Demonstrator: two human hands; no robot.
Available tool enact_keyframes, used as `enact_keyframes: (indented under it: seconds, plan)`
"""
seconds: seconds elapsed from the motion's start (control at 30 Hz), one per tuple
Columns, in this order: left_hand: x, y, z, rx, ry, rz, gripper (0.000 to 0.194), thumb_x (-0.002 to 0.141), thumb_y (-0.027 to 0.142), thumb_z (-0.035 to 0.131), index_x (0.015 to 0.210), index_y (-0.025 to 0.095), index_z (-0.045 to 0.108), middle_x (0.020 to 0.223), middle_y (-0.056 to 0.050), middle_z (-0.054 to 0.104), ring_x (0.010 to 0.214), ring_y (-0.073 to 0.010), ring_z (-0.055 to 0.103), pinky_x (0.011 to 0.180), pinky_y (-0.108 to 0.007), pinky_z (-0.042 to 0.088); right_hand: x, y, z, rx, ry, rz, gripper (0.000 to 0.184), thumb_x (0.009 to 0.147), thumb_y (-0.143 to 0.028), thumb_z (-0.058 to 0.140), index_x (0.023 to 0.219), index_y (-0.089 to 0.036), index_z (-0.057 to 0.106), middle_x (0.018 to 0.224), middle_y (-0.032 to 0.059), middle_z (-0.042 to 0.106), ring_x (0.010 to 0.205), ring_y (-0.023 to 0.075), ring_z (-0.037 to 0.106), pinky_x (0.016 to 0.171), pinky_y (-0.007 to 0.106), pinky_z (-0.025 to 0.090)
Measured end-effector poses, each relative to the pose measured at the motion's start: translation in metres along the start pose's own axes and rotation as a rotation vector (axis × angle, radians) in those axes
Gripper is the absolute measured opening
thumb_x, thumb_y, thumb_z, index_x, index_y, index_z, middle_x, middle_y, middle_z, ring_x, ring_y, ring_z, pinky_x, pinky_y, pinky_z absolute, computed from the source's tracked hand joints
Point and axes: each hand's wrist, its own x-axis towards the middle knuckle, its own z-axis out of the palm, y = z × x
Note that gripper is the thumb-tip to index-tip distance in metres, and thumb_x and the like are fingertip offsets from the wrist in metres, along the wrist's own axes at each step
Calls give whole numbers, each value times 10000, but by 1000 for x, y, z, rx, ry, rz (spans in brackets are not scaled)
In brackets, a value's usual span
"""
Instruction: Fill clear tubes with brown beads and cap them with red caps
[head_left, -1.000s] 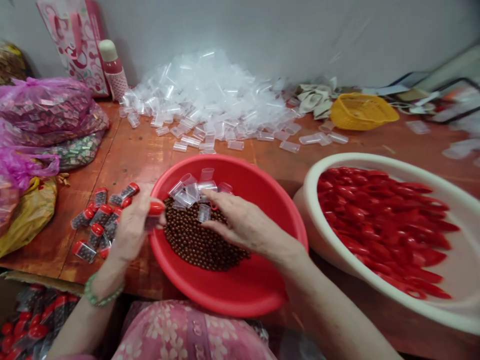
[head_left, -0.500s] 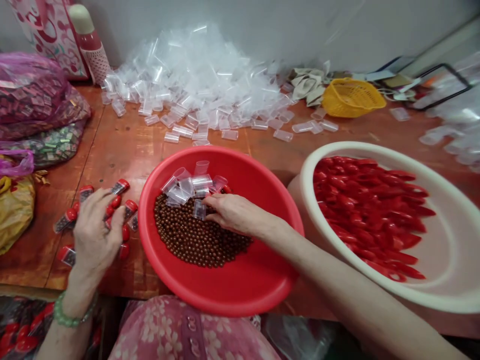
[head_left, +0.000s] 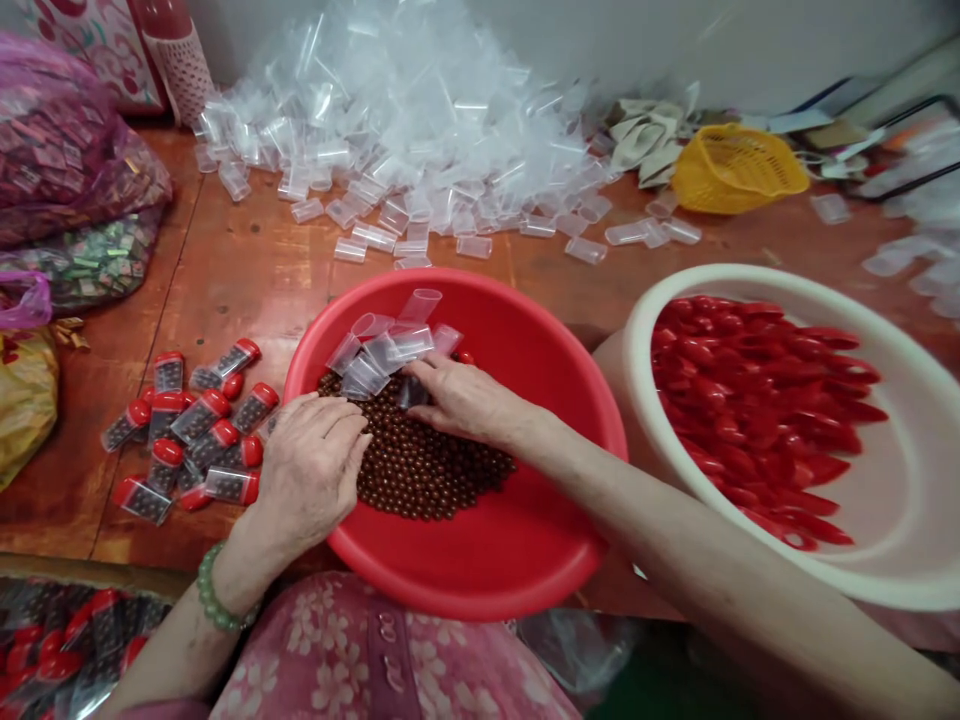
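A red basin (head_left: 480, 585) holds a heap of small round brown balls (head_left: 427, 480) with several clear plastic tubes (head_left: 375, 355) lying on top. My right hand (head_left: 472, 405) reaches into the basin, thumb and fingers closed on one clear tube (head_left: 412, 392), down at the balls. My left hand (head_left: 311, 465) hangs over the basin's left rim, fingers loosely bent, thumb a little apart; nothing shows in it. Left of the basin lies a group of filled tubes with red caps (head_left: 202, 415), dark balls inside them.
A white basin (head_left: 907, 480) with many red caps (head_left: 757, 420) stands on the right. Along the wall is a big pile of clear tubes (head_left: 420, 130), and beside it a yellow basket (head_left: 739, 170). Plastic bags (head_left: 67, 150) sit at left; capped tubes (head_left: 67, 640) fill a container below the table edge.
My left hand has moved right from the capped tubes to the red basin's rim, uncovering them. My right hand stays in the basin with its tube lower in the balls. The view has shifted slightly.
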Motion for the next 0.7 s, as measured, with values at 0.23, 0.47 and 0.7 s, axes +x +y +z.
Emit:
enact_keyframes:
  seconds: [0.23, 0.47, 0.7]
  plan:
    - [1, 2, 1, -10, -4, -9, 152, 894, 180, 519, 938, 133, 657, 956, -67, 730, 916, -200, 654, 944, -401, 451, -5, -8, 3, -76, 8, 96, 286, 846, -286, 616, 1077, -130, 552, 1147, 177, 556, 895, 294, 639, 693, 353, 478]
    - [2, 1, 1, -6, -18, 1, 163, 893, 172, 510, 906, 125, 666, 925, -61, 733, 885, -195, 654, 938, -382, 436, -7, -35, 24, 102, -169, -95, 383, 762, -332, 734, 1034, -119, 567, 1031, 144, 626, 894, 252, 626, 743, 308, 456]
    - [2, 1, 2, 2, -36, 7, 187, 897, 168, 484, 904, 126, 666, 915, -59, 730, 883, -198, 652, 933, -382, 431, -11, -48, 27, 403, -392, -223, 300, 711, -331, 754, 918, -147, 640, 836, 26, 678, 746, 160, 597, 666, 250, 439]
